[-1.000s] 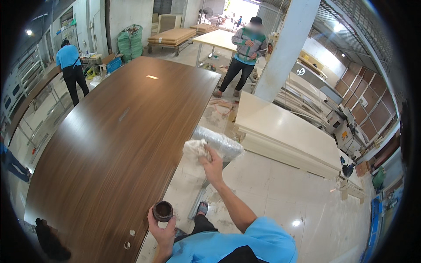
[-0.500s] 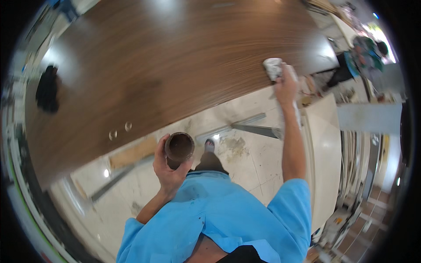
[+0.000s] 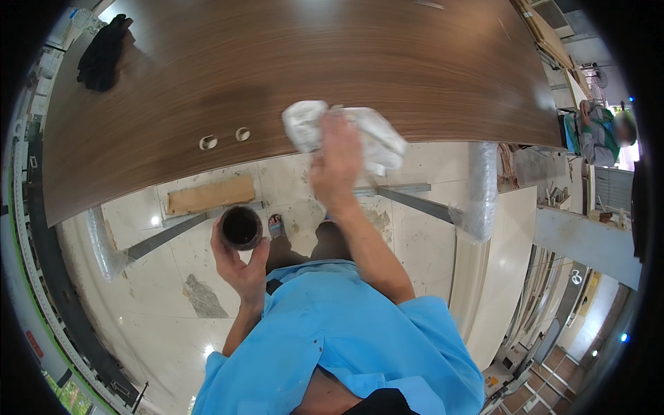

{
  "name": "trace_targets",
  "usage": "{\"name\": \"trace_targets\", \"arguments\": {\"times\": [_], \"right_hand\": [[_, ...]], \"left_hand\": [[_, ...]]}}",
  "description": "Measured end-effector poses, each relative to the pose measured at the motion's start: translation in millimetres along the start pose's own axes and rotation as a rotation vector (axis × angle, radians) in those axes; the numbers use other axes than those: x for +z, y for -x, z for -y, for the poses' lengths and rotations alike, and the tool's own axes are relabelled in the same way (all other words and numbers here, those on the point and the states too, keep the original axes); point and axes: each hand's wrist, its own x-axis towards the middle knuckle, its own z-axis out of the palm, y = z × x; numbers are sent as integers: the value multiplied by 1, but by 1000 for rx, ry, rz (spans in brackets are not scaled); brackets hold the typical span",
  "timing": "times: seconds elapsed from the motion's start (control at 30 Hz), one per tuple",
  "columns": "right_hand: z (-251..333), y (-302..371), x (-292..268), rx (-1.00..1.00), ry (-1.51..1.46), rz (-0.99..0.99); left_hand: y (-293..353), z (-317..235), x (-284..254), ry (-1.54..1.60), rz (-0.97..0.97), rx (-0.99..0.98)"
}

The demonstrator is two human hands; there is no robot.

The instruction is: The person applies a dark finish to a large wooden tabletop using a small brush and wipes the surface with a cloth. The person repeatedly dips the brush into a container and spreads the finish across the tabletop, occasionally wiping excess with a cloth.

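Observation:
A round, open cup point(image 3: 242, 227) with dark contents sits in my left hand point(image 3: 238, 268), whose fingers wrap its side below the rim. My right hand point(image 3: 337, 155) is over a white cloth point(image 3: 377, 135), slightly blurred, with the cloth spread out on both sides of the fingers. That cloth lies at the near edge of a large brown wood-grain panel point(image 3: 277, 62), and part of it hangs past the edge. Two round holes point(image 3: 208, 142) pierce the panel near its front edge, left of the cloth.
A crumpled black cloth point(image 3: 104, 54) lies on the panel's far left. Under the panel are metal support legs point(image 3: 422, 206), one wrapped in clear plastic point(image 3: 482, 190), and a tan board point(image 3: 211, 195) on the floor. Pale boards point(image 3: 508, 238) stand at right; another person point(image 3: 602, 135) is beyond.
My right hand has swept left along the panel's near edge with the white cloth, from its right end toward the middle. The view has shifted. My left hand still holds the cup.

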Motion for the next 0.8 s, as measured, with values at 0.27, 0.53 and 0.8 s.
{"name": "trace_targets", "arguments": {"times": [0.27,0.53,0.8], "right_hand": [[189,-3,100,-305,-451,255],[87,19,66,-284,-203,-13],[-89,11,-61,-216,147,-108]], "left_hand": [[-21,-5,-99,-240,-149,224],[-37,-19,-91,-210,-96,318],[-16,-30,-27,-172,16,317]]}}
